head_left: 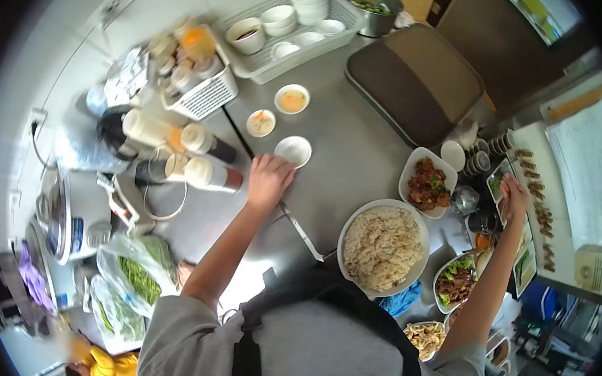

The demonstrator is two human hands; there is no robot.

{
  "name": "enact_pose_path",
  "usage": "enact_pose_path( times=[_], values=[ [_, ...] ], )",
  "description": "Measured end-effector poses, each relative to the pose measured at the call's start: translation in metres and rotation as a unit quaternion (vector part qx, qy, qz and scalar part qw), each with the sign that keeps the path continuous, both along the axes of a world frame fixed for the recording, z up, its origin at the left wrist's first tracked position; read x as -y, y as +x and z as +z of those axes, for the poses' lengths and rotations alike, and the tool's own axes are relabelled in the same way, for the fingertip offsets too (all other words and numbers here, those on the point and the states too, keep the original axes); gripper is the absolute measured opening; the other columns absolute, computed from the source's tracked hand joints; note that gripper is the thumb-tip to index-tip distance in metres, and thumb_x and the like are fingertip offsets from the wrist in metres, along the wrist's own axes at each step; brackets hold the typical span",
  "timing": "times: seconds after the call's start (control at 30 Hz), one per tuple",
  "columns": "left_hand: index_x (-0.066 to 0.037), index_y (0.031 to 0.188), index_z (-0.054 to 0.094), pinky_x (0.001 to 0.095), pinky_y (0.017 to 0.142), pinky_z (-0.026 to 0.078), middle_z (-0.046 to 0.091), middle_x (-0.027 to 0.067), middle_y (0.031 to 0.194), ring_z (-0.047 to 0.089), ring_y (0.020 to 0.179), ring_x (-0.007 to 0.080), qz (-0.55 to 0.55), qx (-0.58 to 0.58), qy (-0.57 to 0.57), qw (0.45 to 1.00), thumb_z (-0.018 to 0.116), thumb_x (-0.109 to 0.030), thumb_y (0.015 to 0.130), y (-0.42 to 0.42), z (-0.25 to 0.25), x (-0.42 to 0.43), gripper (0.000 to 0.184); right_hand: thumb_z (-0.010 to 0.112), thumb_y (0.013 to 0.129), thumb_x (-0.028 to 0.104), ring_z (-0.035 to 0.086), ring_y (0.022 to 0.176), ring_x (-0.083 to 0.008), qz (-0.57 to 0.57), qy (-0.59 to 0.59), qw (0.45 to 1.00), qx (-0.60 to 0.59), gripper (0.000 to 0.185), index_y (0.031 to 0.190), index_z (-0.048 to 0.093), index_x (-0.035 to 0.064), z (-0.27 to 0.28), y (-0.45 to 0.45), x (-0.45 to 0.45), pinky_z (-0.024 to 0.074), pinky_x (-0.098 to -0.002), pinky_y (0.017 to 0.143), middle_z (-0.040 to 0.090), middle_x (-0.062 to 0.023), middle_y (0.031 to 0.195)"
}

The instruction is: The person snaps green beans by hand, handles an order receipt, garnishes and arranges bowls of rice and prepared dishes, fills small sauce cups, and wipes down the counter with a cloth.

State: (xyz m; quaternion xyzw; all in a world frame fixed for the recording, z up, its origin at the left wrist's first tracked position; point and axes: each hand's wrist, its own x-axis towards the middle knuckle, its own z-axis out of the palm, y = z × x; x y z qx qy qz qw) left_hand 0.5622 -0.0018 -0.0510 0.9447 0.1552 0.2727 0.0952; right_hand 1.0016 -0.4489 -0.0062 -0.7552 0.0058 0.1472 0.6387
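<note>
My left hand (271, 180) is at the near rim of a small white bowl (294, 147), with its fingers closed on the edge. Beyond it stand two more small bowls, one with an orange-topped filling (293, 101) and one with pale contents (261, 123). Out to the right, my right hand (514, 199) reaches over a dark-edged container with green bits (497, 176). Its fingers are drawn together, and whatever they pinch is too small to make out. A large bowl of rice (384, 248) and a bowl of glazed brown meat (427, 184) stand between my arms.
A white basket (283, 59) of stacked bowls lines the back, beside a basket of jars (206, 96). Squeeze bottles (207, 173) stand left. A dark tray (415, 80) lies back right. Bagged greens (139, 280) and a person in a yellow sleeve (111, 366) are lower left.
</note>
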Motion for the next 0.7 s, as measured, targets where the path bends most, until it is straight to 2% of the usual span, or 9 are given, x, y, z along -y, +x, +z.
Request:
enact_pose_path(
  times=[0.07, 0.13, 0.2, 0.27, 0.4, 0.47, 0.57, 0.6, 0.7],
  values=[
    [-0.013, 0.087, 0.071, 0.0371, 0.083, 0.041, 0.062, 0.0009, 0.082, 0.055, 0.087, 0.0214, 0.028, -0.002, 0.001, 1.0, 0.07, -0.016, 0.073, -0.002, -0.007, -0.003, 0.015, 0.066, 0.086, 0.014, 0.063, 0.092, -0.0141, 0.027, 0.091, 0.995, -0.028, 0.041, 0.121, 0.055, -0.0045, 0.015, -0.022, -0.031, 0.0516, -0.0225, 0.08, 0.065, -0.0084, 0.106],
    [-0.012, 0.089, 0.071, 0.0368, 0.082, 0.041, 0.062, 0.0015, 0.084, 0.055, 0.088, 0.0216, 0.048, -0.016, 0.005, 0.999, 0.07, -0.017, 0.073, -0.002, -0.015, -0.011, 0.016, 0.064, 0.087, 0.016, 0.062, 0.094, -0.015, 0.109, 0.135, 0.984, -0.038, 0.041, 0.121, 0.055, -0.0042, 0.027, -0.059, -0.09, 0.0503, -0.0256, 0.085, 0.064, -0.0084, 0.106],
    [-0.012, 0.092, 0.071, 0.0367, 0.082, 0.042, 0.062, 0.0023, 0.086, 0.055, 0.089, 0.0221, 0.07, -0.038, 0.01, 0.997, 0.07, -0.018, 0.073, -0.003, -0.021, -0.016, 0.02, 0.063, 0.087, 0.018, 0.061, 0.096, -0.0158, 0.204, 0.117, 0.971, -0.037, 0.041, 0.121, 0.055, -0.0036, 0.028, -0.1, -0.159, 0.0492, -0.0269, 0.088, 0.064, -0.0092, 0.107],
    [-0.011, 0.095, 0.07, 0.0366, 0.081, 0.042, 0.061, 0.0032, 0.089, 0.054, 0.089, 0.0225, 0.085, 0.005, -0.007, 0.996, 0.07, -0.018, 0.073, -0.011, -0.008, -0.011, 0.023, 0.064, 0.086, 0.019, 0.063, 0.091, -0.0161, 0.287, 0.149, 0.944, -0.071, 0.038, 0.116, 0.058, -0.0041, 0.028, -0.162, -0.241, 0.0521, -0.0284, 0.084, 0.065, -0.0101, 0.102],
    [-0.011, 0.099, 0.068, 0.0369, 0.078, 0.042, 0.06, 0.0058, 0.092, 0.054, 0.09, 0.0242, 0.063, 0.007, -0.056, 0.996, 0.069, -0.016, 0.075, -0.061, 0.018, 0.017, 0.024, 0.07, 0.082, 0.015, 0.064, 0.075, -0.0115, 0.401, 0.062, 0.912, -0.056, 0.026, 0.102, 0.068, -0.0014, -0.013, -0.248, -0.364, 0.0547, -0.0265, 0.071, 0.069, -0.0076, 0.087],
    [-0.011, 0.098, 0.068, 0.0376, 0.078, 0.042, 0.06, 0.0063, 0.093, 0.054, 0.09, 0.0252, 0.052, 0.007, -0.091, 0.994, 0.068, -0.015, 0.076, -0.105, 0.025, 0.037, 0.023, 0.071, 0.077, 0.016, 0.067, 0.07, -0.0161, 0.429, -0.117, 0.888, 0.118, 0.018, 0.091, 0.072, 0.0047, -0.042, -0.271, -0.407, 0.054, -0.0302, 0.068, 0.07, -0.0086, 0.076],
    [-0.011, 0.096, 0.068, 0.0389, 0.079, 0.042, 0.061, 0.0068, 0.094, 0.054, 0.089, 0.0271, 0.101, 0.022, -0.132, 0.986, 0.066, -0.012, 0.076, -0.178, 0.025, 0.07, 0.02, 0.071, 0.072, 0.016, 0.067, 0.072, -0.0251, 0.453, -0.184, 0.792, 0.366, 0.016, 0.087, 0.073, 0.009, -0.071, -0.282, -0.436, 0.0528, -0.0361, 0.067, 0.069, -0.0123, 0.075],
    [-0.011, 0.096, 0.068, 0.0389, 0.08, 0.042, 0.061, 0.0066, 0.093, 0.054, 0.09, 0.0267, 0.121, 0.01, -0.141, 0.982, 0.066, -0.012, 0.077, -0.203, 0.024, 0.079, 0.02, 0.068, 0.072, 0.019, 0.065, 0.075, -0.0324, 0.484, -0.191, 0.766, 0.376, 0.016, 0.083, 0.072, 0.0079, -0.069, -0.285, -0.439, 0.0519, -0.0412, 0.07, 0.067, -0.0153, 0.081],
    [-0.011, 0.097, 0.069, 0.0385, 0.079, 0.042, 0.061, 0.0061, 0.091, 0.055, 0.091, 0.0258, 0.178, -0.004, -0.153, 0.972, 0.066, -0.012, 0.078, -0.276, 0.011, 0.099, 0.019, 0.066, 0.072, 0.021, 0.065, 0.074, -0.0317, 0.463, -0.343, 0.715, 0.396, 0.016, 0.076, 0.072, 0.0068, -0.069, -0.286, -0.455, 0.0517, -0.0404, 0.068, 0.067, -0.0157, 0.078]
  ],
)
